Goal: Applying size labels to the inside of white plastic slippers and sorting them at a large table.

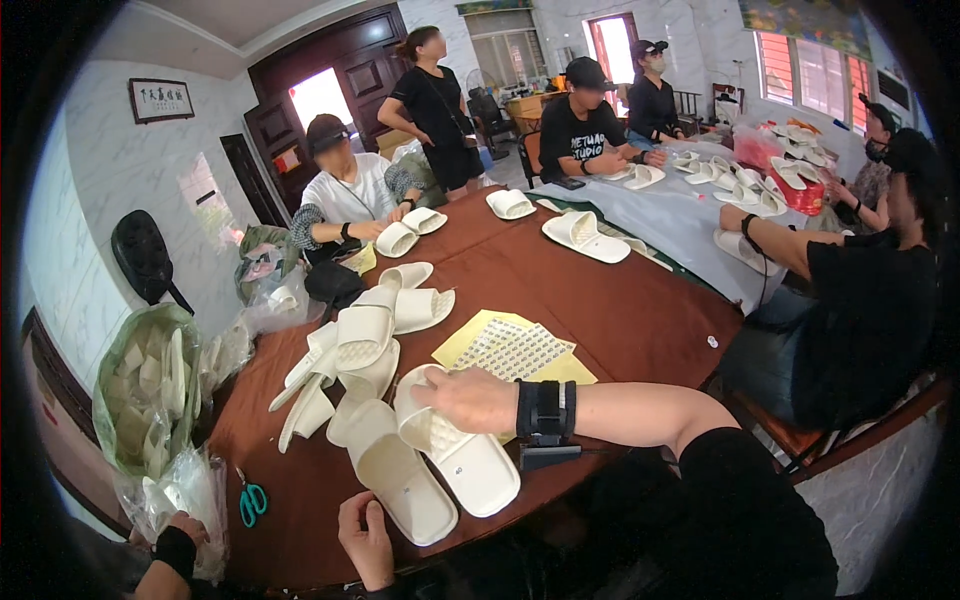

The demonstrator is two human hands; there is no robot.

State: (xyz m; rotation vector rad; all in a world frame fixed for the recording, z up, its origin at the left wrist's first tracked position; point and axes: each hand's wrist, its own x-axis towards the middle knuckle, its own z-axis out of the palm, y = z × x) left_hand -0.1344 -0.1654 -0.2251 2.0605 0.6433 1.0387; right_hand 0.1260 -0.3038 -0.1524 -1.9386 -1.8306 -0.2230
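A pair of white slippers lies in front of me at the table edge. My right hand [468,400], with a black strap at its wrist, reaches over the strap of the right slipper [475,480], fingers closed on it. A small printed sticker shows on that slipper's heel. The left slipper [405,490] lies beside it and also bears a small mark on its heel. My left hand [366,540] is next to that heel, thumb and fingers apart, holding nothing. Past my right hand, yellow sheets of small stickers [515,345] lie on the brown cloth.
More white slippers [362,335] are heaped to the left. Teal-handled scissors [252,500] lie near the left edge. Another person's hand [185,528] touches a plastic bag there, below a bag of slippers [150,380]. Several people sit around the table [480,250]; one stands behind.
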